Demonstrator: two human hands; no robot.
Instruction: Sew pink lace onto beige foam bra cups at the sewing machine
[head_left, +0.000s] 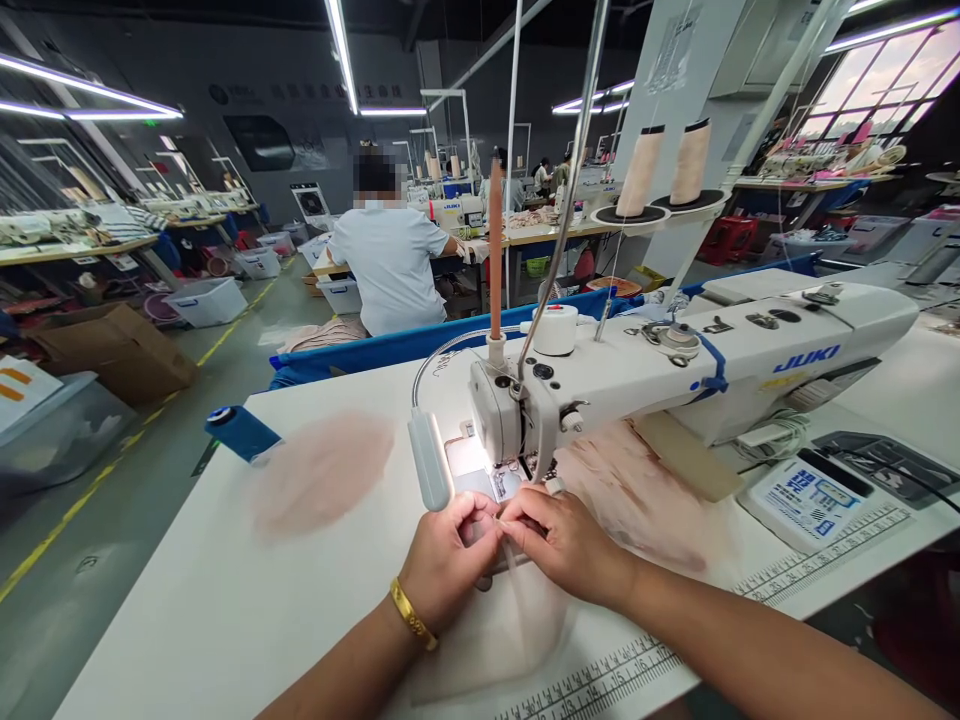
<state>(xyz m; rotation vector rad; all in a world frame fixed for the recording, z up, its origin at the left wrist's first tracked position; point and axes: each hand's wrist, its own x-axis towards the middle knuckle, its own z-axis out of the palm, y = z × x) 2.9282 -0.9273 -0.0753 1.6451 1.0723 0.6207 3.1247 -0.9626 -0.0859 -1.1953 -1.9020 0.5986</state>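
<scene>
Both hands meet just in front of the needle area of a white sewing machine [615, 370]. My left hand [454, 545], with a gold bracelet at its wrist, pinches the edge of a sheer pale fabric [517, 625]. My right hand [566, 540] pinches the same edge, its fingertips almost touching the left ones. The fabric hangs from the fingers over the table's front part. A lit grey lamp [429, 460] shines on the needle plate [476, 485], left of the machine head. More sheer pinkish fabric [637, 490] lies bunched to the right, under the machine arm.
A thin pinkish fabric piece [326, 475] lies on the left of the white table [172, 600], beside a blue thread cone [244, 432]. A ruler strip [615, 675] runs along the front edge. Thread cones [641, 170] stand behind the machine. A seated person [394, 260] works ahead.
</scene>
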